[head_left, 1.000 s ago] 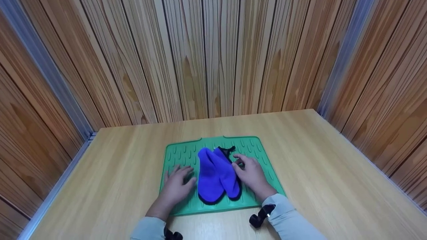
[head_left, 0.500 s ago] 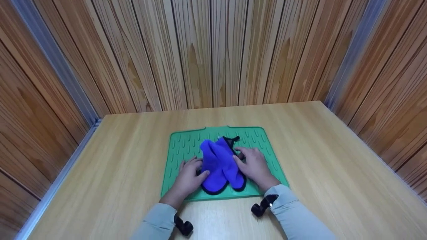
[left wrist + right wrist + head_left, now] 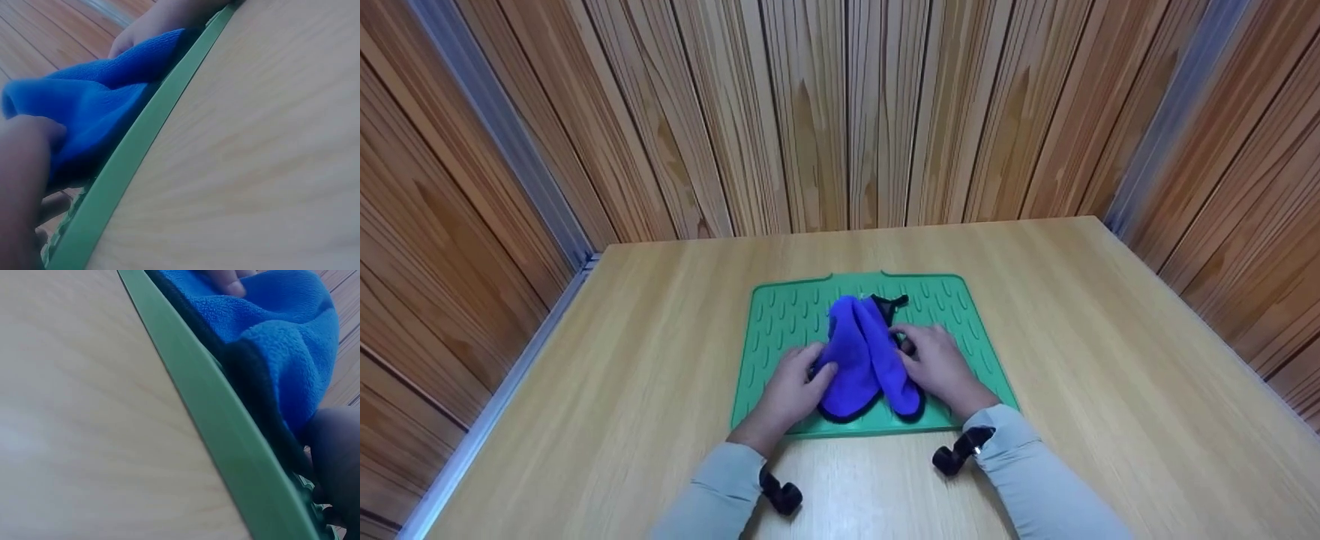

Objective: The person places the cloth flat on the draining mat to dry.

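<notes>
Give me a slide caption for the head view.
Left hand and right hand gripping opposite sides of a creased, black-edged blue fabric piece on a textured green mat.

On my feed I note one blue plush piece (image 3: 851,367), black-edged, a black tab (image 3: 901,300) at its far end, creased lengthwise into two lobes, lying on the green mat (image 3: 780,322).

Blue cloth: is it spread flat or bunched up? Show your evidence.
Bunched up: the cloth rises in folds on the mat, between the left hand and the right hand.
</notes>
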`<state>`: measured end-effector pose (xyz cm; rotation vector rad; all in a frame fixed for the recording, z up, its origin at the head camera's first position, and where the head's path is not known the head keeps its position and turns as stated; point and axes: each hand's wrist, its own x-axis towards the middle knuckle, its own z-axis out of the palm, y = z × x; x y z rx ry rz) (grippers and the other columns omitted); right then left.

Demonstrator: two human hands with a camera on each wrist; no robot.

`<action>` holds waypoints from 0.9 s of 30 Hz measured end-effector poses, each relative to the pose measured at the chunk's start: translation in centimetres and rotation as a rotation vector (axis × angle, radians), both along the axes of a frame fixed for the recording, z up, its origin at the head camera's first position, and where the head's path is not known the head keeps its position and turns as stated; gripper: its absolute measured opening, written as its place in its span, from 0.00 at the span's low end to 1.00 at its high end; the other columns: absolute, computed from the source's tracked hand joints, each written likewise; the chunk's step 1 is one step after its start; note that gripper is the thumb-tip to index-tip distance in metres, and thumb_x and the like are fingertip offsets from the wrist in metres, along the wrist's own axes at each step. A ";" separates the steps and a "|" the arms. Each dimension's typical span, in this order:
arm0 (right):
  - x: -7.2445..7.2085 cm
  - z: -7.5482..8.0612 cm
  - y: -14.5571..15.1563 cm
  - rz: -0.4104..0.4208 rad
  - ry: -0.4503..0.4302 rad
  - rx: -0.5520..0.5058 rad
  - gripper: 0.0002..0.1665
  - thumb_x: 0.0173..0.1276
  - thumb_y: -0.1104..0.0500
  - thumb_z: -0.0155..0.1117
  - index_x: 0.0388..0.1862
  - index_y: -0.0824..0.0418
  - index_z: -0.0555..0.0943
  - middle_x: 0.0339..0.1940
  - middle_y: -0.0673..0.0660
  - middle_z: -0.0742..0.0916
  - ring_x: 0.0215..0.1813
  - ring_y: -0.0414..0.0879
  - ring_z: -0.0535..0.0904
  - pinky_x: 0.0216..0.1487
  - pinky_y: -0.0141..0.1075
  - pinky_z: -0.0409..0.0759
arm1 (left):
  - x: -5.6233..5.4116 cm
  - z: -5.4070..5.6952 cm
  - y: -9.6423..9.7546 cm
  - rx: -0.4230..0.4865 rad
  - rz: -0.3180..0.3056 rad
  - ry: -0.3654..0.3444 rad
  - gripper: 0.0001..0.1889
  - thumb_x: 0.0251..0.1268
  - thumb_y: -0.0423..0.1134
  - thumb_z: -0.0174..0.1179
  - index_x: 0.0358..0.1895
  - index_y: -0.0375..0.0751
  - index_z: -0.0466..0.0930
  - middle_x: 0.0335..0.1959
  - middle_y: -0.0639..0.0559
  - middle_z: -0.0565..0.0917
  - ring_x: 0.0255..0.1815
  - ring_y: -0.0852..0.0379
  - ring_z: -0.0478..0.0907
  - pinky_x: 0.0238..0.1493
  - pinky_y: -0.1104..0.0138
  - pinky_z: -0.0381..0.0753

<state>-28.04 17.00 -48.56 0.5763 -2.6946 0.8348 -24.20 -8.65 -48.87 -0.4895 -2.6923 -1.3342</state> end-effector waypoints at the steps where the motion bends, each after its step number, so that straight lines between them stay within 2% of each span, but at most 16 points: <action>1: 0.0 0.0 0.0 0.000 -0.002 0.006 0.19 0.68 0.58 0.69 0.58 0.56 0.84 0.33 0.49 0.88 0.42 0.53 0.76 0.54 0.52 0.71 | 0.0 0.0 0.0 0.010 -0.002 -0.001 0.09 0.77 0.45 0.56 0.53 0.52 0.80 0.51 0.51 0.80 0.56 0.49 0.75 0.57 0.51 0.76; 4: 0.1 0.1 0.1 -0.013 0.005 0.031 0.19 0.68 0.57 0.68 0.58 0.55 0.84 0.40 0.52 0.89 0.46 0.54 0.77 0.55 0.53 0.71 | -0.1 0.1 0.0 0.049 -0.024 0.002 0.11 0.78 0.44 0.54 0.57 0.52 0.79 0.51 0.53 0.82 0.55 0.52 0.77 0.57 0.52 0.77; 8: 0.2 -0.1 0.2 -0.015 0.007 0.063 0.21 0.69 0.55 0.68 0.60 0.54 0.83 0.47 0.54 0.88 0.49 0.54 0.76 0.58 0.54 0.69 | -0.1 0.0 0.0 0.105 -0.047 -0.041 0.12 0.78 0.45 0.55 0.58 0.53 0.78 0.54 0.55 0.83 0.57 0.55 0.79 0.58 0.53 0.78; 14: 0.3 -0.1 -0.1 0.031 -0.021 0.014 0.20 0.68 0.58 0.69 0.59 0.53 0.83 0.38 0.50 0.88 0.47 0.52 0.74 0.54 0.50 0.68 | 0.1 0.1 -0.1 0.155 -0.056 -0.111 0.14 0.77 0.46 0.56 0.61 0.54 0.78 0.58 0.56 0.83 0.61 0.54 0.78 0.62 0.52 0.77; 20: 0.0 0.0 0.0 0.060 -0.023 -0.059 0.17 0.66 0.62 0.68 0.54 0.56 0.83 0.31 0.45 0.85 0.43 0.50 0.76 0.54 0.51 0.71 | 0.1 0.2 -0.8 0.234 -0.044 -0.133 0.13 0.75 0.42 0.59 0.59 0.51 0.81 0.57 0.53 0.83 0.60 0.53 0.79 0.62 0.53 0.77; 23: -0.3 0.3 0.6 0.040 -0.031 -0.118 0.16 0.64 0.63 0.66 0.52 0.57 0.83 0.29 0.46 0.83 0.38 0.48 0.77 0.48 0.47 0.75 | 0.0 0.5 -1.5 0.271 -0.021 -0.127 0.11 0.73 0.40 0.61 0.55 0.49 0.83 0.54 0.52 0.84 0.57 0.52 0.80 0.58 0.54 0.79; 27: -0.6 0.8 1.9 -0.047 -0.079 -0.206 0.15 0.64 0.63 0.64 0.51 0.57 0.82 0.29 0.49 0.82 0.34 0.46 0.77 0.39 0.42 0.75 | -0.2 0.7 -2.9 0.301 0.030 -0.122 0.09 0.71 0.39 0.63 0.52 0.49 0.85 0.50 0.52 0.84 0.52 0.52 0.79 0.53 0.56 0.81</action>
